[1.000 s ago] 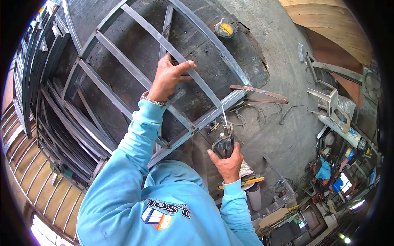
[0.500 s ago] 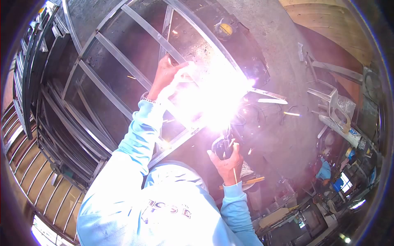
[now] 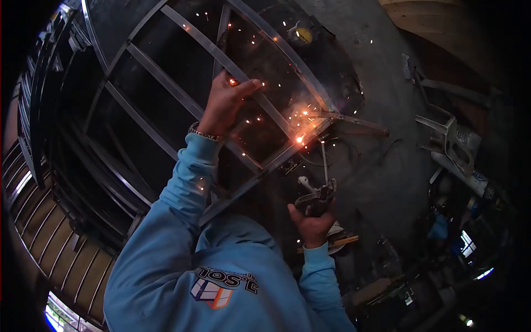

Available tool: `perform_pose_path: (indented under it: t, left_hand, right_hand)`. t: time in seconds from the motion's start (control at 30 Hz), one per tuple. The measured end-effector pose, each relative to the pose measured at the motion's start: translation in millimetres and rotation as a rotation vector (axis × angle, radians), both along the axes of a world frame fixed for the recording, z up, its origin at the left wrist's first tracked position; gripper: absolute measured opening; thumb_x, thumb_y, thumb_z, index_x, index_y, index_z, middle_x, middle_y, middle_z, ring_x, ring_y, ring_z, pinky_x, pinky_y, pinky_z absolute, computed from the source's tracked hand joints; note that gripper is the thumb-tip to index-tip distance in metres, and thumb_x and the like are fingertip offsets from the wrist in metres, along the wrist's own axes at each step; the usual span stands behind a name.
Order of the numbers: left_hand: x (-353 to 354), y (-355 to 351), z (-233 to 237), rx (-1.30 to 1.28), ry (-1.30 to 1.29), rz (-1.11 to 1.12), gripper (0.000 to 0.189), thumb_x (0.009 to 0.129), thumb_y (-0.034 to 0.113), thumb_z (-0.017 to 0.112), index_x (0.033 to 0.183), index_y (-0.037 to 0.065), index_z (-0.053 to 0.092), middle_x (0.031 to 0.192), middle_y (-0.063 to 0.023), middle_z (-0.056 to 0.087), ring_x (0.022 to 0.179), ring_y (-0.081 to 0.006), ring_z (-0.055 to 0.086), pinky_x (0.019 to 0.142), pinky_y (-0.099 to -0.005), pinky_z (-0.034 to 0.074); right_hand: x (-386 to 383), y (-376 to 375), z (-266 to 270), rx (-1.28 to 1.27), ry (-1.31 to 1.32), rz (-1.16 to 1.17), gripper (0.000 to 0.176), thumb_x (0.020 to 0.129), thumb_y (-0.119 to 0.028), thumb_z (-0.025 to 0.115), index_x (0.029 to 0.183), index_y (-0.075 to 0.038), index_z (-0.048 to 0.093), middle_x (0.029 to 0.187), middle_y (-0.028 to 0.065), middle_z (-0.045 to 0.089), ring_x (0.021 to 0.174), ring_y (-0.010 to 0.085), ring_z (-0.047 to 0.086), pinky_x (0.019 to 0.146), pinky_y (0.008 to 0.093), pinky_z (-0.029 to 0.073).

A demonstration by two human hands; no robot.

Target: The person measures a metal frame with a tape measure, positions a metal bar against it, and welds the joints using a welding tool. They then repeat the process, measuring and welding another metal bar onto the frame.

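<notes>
Left hand [image 3: 223, 104] — bar [image 3: 207, 46], right hand [image 3: 313, 227] — electrode holder [image 3: 318, 200]

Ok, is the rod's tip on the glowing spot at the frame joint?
No, the rod in the holder ends to the image right of the glowing spot, with a visible gap.

The white-purple glare that covered the centre of the frame half a second ago is gone, and the whole scene is now dim. An orange glow [image 3: 300, 139] marks the lower end of the metal bar [image 3: 272, 113], with thin smoke [image 3: 303, 105] and scattered sparks [image 3: 258, 119] around it. The welding rod [image 3: 325, 160] has moved rightward, clear of the joint; its holder [image 3: 319, 198] and the right hand [image 3: 313, 226] have shifted slightly right.
</notes>
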State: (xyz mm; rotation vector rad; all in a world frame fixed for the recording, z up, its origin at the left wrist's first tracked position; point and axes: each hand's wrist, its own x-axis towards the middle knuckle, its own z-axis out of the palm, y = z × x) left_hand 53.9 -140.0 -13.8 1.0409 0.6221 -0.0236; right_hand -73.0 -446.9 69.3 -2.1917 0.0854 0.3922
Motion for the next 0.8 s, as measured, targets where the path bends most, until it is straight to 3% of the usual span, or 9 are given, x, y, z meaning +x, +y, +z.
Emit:
perform_pose_path:
  t: [0.1,0.17,0.27,0.5,0.6,0.67,0.8]
  left_hand:
    - [-1,3,-9,0.042,0.014,-0.042,0.04,0.088,0.012,0.075,0.12,-0.001,0.055,0.1,-0.0122,0.071,0.09,-0.0221,0.072,0.071,-0.0355,0.063]
    - [0,2,-2,0.045,0.019,-0.041,0.04,0.088,0.013,0.076,0.119,-0.002,0.054,0.1,-0.0127,0.072,0.089,-0.0226,0.072,0.072,-0.0359,0.063]
    - [-1,1,1,0.054,0.025,-0.036,0.04,0.088,0.014,0.076,0.117,-0.002,0.053,0.099,-0.0136,0.072,0.088,-0.0239,0.073,0.072,-0.0361,0.063]
    - [-2,2,1,0.057,0.036,-0.032,0.044,0.086,0.018,0.077,0.116,-0.002,0.052,0.099,-0.016,0.072,0.087,-0.0267,0.074,0.071,-0.0344,0.063]
    - [-1,1,3,0.069,0.05,-0.019,0.045,0.085,0.018,0.078,0.117,-0.003,0.053,0.098,-0.0149,0.071,0.085,-0.0256,0.073,0.07,-0.0341,0.063]
    - [1,-1,5,0.062,0.052,0.008,0.045,0.083,0.016,0.077,0.117,-0.002,0.054,0.096,-0.0128,0.07,0.084,-0.0244,0.073,0.068,-0.0341,0.063]
    - [-5,0,0,-0.004,0.017,0.022,0.044,0.083,0.015,0.077,0.118,-0.001,0.056,0.098,-0.0104,0.069,0.085,-0.0226,0.072,0.064,-0.0341,0.062]
  right_hand:
    - [6,-1,8,0.019,0.029,-0.059,0.065,0.065,-0.031,0.095,0.109,0.001,0.06,0.093,0.0036,0.067,0.082,0.0111,0.065,0.066,0.025,0.055]
    - [8,-4,10,-0.074,-0.025,0.081,0.066,0.066,-0.033,0.095,0.109,0.002,0.06,0.088,0.004,0.067,0.076,0.0118,0.065,0.064,0.025,0.056]
    - [7,-7,10,-0.12,-0.004,0.099,0.064,0.066,-0.034,0.095,0.107,0.001,0.059,0.083,0.004,0.067,0.07,0.0121,0.064,0.061,0.0261,0.055]
    - [8,-5,8,-0.136,0.109,0.091,0.062,0.067,-0.037,0.094,0.101,0.0,0.057,0.084,0.0054,0.067,0.074,0.0119,0.065,0.061,0.0271,0.056]
    - [9,-6,9,-0.114,0.122,0.084,0.063,0.067,-0.035,0.095,0.104,0.001,0.058,0.085,0.0056,0.066,0.074,0.0114,0.063,0.06,0.0271,0.055]
    - [9,-4,8,-0.066,0.105,0.003,0.065,0.066,-0.032,0.095,0.111,-0.001,0.06,0.087,0.0086,0.07,0.073,0.019,0.068,0.063,0.0333,0.056]
    - [8,-15,0,-0.041,0.107,-0.003,0.07,0.064,-0.024,0.096,0.114,0.003,0.056,0.094,0.0111,0.069,0.08,0.0166,0.066,0.063,0.0306,0.056]
